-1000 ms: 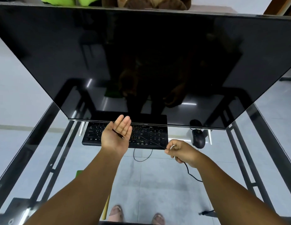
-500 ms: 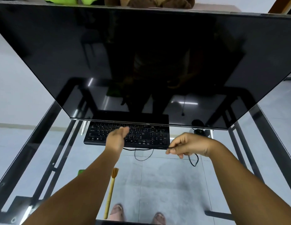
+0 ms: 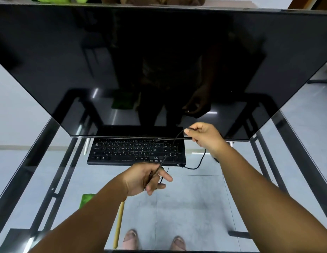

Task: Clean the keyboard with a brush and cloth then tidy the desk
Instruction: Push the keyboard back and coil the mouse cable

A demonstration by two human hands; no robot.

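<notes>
Both hands' grips pinch one cable point(image 3: 174, 143): left hand point(image 3: 144, 179), right hand point(image 3: 204, 136); one keyboard point(image 3: 136, 152).

Bare forearms, no sleeves; open-toed sandals point(image 3: 130, 240) on feet.

Keyboard point(image 3: 136, 152) lies on desk point(image 3: 40, 161), under monitor point(image 3: 159, 70).

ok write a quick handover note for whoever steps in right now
Left hand: grips the black cable near the keyboard's front edge.
Right hand: pinches the same cable higher up, by the monitor.
Keyboard lies on the glass desk under the monitor. The yellow brush handle and green cloth are at the near left.
Done: cleaning can't be judged from here.
Left: stow the cable, put brush and cloth away.
</notes>
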